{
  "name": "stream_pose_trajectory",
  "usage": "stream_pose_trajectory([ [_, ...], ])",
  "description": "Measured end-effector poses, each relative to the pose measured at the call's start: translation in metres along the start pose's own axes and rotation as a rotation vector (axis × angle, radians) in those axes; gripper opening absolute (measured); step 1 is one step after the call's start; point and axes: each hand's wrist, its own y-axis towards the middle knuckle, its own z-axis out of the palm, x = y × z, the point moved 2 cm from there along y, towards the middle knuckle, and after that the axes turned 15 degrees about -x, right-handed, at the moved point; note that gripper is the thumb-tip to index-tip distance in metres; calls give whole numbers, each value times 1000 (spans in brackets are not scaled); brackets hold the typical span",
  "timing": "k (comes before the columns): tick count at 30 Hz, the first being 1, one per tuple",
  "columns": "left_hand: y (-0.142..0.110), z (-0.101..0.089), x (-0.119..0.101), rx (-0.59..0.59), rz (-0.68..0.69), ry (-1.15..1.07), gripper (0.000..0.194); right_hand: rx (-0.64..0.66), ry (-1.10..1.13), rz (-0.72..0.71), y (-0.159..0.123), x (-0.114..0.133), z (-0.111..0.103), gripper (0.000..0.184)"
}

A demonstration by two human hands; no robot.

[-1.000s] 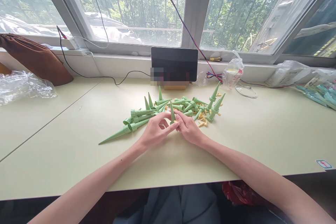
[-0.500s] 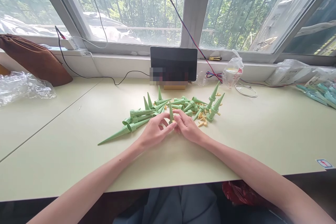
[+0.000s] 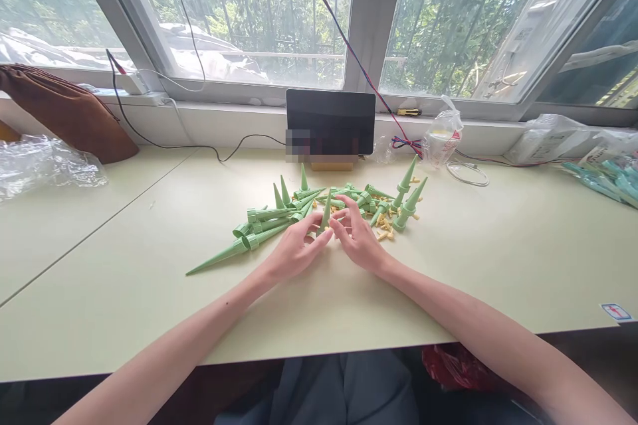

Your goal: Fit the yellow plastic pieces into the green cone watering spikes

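A green plastic watering spike (image 3: 325,212) stands point up between my hands, tilted slightly to the right. My left hand (image 3: 296,249) is closed on its lower part, thumb in front and fingers behind. A small yellow valve (image 3: 327,229) shows low on the spike's side. My right hand (image 3: 359,239) has its thumb and a finger closed at this valve, while the index finger is lifted away; the fingertips partly hide the contact. Close behind lie several more green spikes (image 3: 272,214), some lying down, some upright. Loose yellow valves (image 3: 385,234) are scattered right of my right hand.
A dark screen (image 3: 331,121) on a stand is at the back by the window. A plastic bag (image 3: 442,136) and a coiled white cable (image 3: 467,174) are right of it. A brown pouch (image 3: 70,113) and clear wrapping (image 3: 50,163) lie at the left, teal pieces (image 3: 608,179) far right.
The spike between my hands has leaned a little to the right. My right hand's index finger has lifted and spread away from it. My left hand keeps its grip.
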Motion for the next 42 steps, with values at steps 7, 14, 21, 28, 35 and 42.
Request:
stream_pose_trajectory([
  [7,1,1,1,83,-101,-151,33,103,22,-92,1,-1,1,55],
  [14,1,0,-1,103,-144,-145,34,101,-6,-204,2,0,0,37],
  [21,0,-1,3,118,-214,-194,35,14,-6,-214,3,-3,-1,26],
  [28,0,1,6,87,-308,-279,34,-44,-37,-192,3,-3,-3,24],
  [35,1,7,14,79,-390,-396,39,-91,13,-139,4,-6,-2,27],
  [42,2,11,24,157,-553,-615,43,-132,111,-60,6,-8,-2,30],
])
